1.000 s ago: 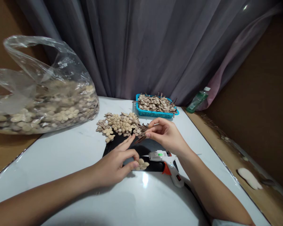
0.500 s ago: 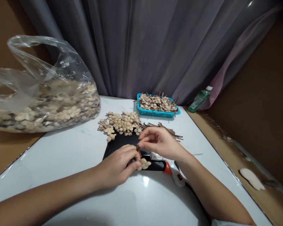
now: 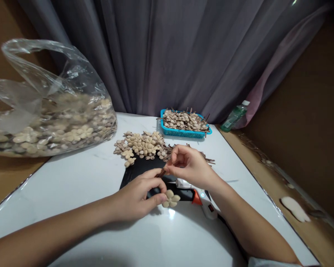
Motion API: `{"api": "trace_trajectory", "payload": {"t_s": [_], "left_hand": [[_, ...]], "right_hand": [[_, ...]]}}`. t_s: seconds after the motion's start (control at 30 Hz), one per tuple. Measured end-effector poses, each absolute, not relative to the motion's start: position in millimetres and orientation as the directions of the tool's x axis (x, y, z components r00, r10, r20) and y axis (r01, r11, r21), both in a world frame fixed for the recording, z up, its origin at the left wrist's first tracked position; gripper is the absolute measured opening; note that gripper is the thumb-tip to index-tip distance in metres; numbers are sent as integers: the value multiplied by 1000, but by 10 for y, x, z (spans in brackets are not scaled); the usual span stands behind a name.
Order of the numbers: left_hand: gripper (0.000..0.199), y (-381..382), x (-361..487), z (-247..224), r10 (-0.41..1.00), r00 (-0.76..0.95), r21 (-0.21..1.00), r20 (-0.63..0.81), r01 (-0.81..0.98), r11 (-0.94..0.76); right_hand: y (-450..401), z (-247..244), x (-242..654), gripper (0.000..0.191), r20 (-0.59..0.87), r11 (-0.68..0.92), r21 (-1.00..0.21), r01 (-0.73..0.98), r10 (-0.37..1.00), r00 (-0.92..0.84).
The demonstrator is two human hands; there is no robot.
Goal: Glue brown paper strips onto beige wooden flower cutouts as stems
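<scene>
One flower point(image 3: 171, 199) is clamped in the left hand point(image 3: 139, 193), at least one brown strip point(image 3: 161, 173) in the right hand point(image 3: 190, 165). Straying onto the nearby glue gun point(image 3: 206, 204) could burn fingers.

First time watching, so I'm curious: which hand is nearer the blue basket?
Right. The right hand is in front of the blue basket; the left hand is farther off, front-left of it.

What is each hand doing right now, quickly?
Left hand: closed, pinching a cream flower by its edge.
Right hand: closed, fingertips pinching a brown strip; whether more than one, I can't tell.
</scene>
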State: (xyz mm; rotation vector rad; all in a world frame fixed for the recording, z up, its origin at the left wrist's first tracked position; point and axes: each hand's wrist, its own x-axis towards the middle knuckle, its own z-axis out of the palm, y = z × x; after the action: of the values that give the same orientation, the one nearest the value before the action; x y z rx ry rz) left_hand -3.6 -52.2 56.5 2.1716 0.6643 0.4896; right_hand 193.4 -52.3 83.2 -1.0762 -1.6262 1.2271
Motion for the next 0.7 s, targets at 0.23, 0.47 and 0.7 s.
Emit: {"api": "trace_trajectory", "payload": {"t_s": [0.23,0.47,0.7], "left_hand": [[13,-507,-3,548,613,774,789,159,274,-550],[11,-530,-22,559,579,797,820,171,211,-532],[12,-528,-40,585,566,813,820,138,227,-526]], "right_hand": [[-566,802,1871,25,133,212,-949,232,940,-313],[-411,916,2108,32,186,204,-975,90,966,-179],[-372,947,2197,31,193,200,-979,45,972,-134]]}}
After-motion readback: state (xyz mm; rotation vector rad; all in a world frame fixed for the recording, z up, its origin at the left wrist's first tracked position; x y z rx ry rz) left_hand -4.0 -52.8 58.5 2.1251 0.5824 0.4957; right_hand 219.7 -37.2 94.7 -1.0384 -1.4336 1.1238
